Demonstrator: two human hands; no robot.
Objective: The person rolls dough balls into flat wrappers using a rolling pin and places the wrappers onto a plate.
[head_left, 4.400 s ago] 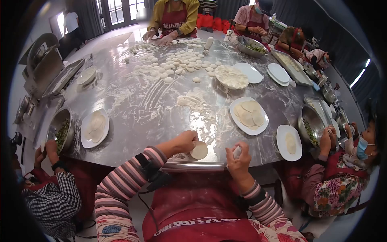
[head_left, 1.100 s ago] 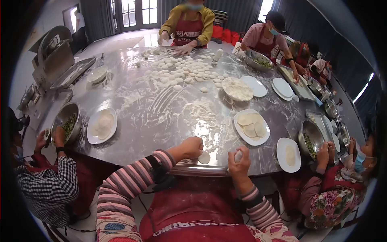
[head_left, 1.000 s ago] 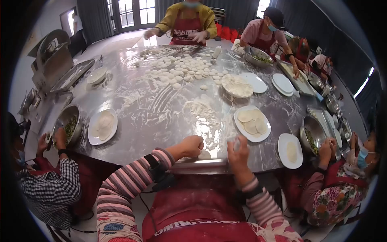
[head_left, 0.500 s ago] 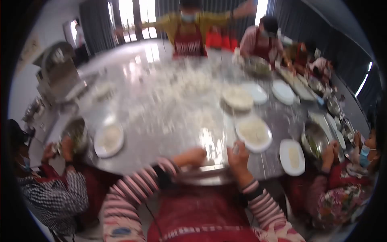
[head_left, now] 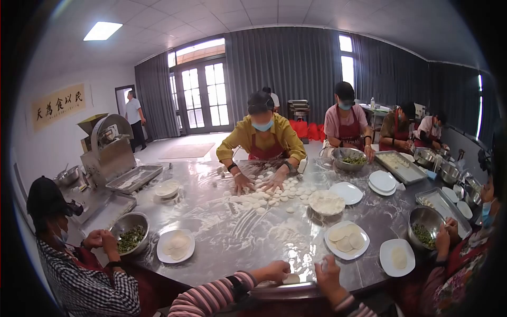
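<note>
At six o'clock your left hand [head_left: 277,271] curls beside a dough round [head_left: 292,278], pinch unclear; your right hand [head_left: 330,274] grips something pale [head_left: 324,265]. At twelve, a co-worker [head_left: 268,138] leans in.

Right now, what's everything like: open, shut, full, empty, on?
Left hand, seems to pinch a dough circle
Right hand, curled around a pale object
Glass doors, look shut
Ceiling light, on
Left bowl, partly filled with greens
Top stacked plate, empty
Table, floury
</note>
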